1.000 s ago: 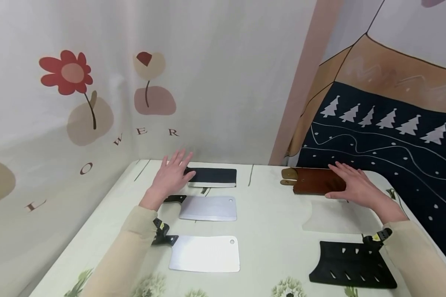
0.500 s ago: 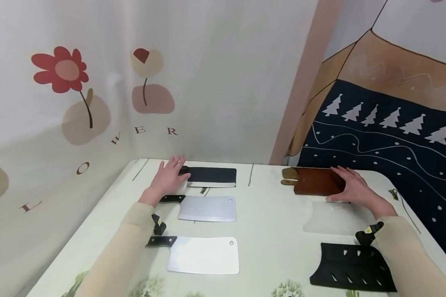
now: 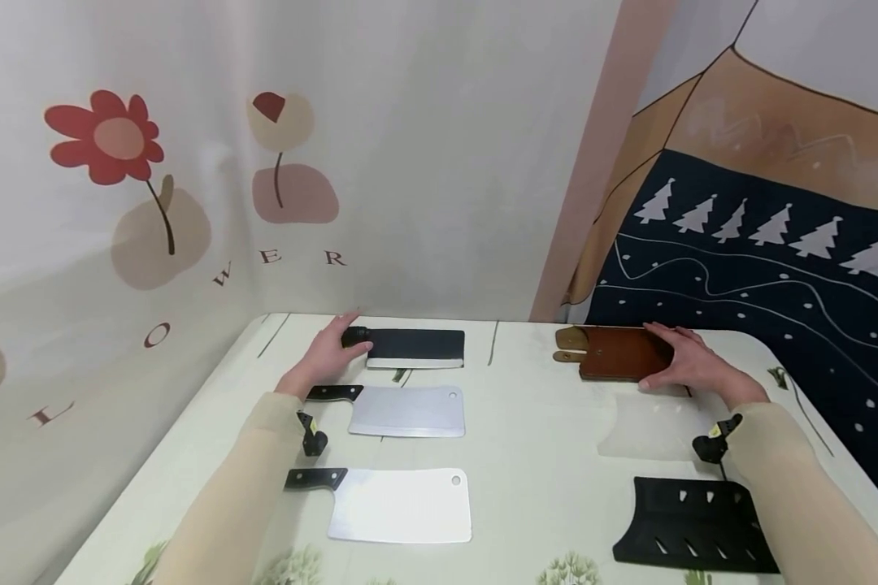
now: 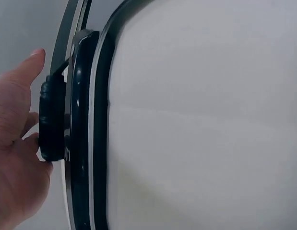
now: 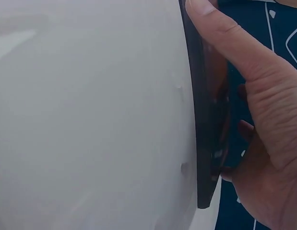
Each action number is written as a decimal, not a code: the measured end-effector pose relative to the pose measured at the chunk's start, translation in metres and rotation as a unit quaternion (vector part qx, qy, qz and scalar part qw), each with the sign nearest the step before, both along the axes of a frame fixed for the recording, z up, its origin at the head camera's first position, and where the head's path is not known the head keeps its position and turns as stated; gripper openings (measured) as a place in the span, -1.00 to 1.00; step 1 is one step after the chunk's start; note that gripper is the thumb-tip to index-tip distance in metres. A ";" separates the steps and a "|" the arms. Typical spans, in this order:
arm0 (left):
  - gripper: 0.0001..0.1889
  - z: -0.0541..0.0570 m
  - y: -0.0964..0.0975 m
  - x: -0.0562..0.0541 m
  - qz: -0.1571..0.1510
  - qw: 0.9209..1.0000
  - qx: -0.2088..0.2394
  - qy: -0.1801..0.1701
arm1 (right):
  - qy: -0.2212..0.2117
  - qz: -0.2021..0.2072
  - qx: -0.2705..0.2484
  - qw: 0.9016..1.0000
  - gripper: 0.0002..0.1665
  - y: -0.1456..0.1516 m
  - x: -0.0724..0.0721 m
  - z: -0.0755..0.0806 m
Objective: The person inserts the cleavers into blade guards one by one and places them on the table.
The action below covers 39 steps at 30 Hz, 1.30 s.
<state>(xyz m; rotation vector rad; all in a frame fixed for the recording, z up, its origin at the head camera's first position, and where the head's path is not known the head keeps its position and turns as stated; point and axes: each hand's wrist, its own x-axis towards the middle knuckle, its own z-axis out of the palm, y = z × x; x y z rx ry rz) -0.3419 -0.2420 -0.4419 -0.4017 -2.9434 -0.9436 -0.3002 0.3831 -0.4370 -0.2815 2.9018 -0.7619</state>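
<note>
Right hand (image 3: 693,364)'s pinching that brown sheath (image 3: 618,354), left hand (image 3: 322,356)'s at the handle (image 3: 355,335) of the dark cleaver (image 3: 417,346), can't tell if gripping tho.

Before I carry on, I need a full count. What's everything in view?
Dark cleaver: one, black, back left
Silver cleavers: two, black-handled, middle and front left
Brown sheath: one, brown, back right
Clear sheath: one, translucent, middle right
Black sheath: one, black, front right
Table: one, white, beneath them
Flower backdrop: one, whitish, behind table
Tree backdrop: one, navy and tan, right
Wrist cameras: two, black, wrists
Sleeves: two, beige, forearms
Left hand: one, bare, at dark cleaver's handle
Right hand: one, bare, at brown sheath
</note>
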 end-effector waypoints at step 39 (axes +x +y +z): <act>-0.38 -0.013 -0.023 -0.024 0.058 0.980 0.147 -0.118 | -0.016 0.049 0.077 0.996 0.45 -0.002 -0.014 -0.001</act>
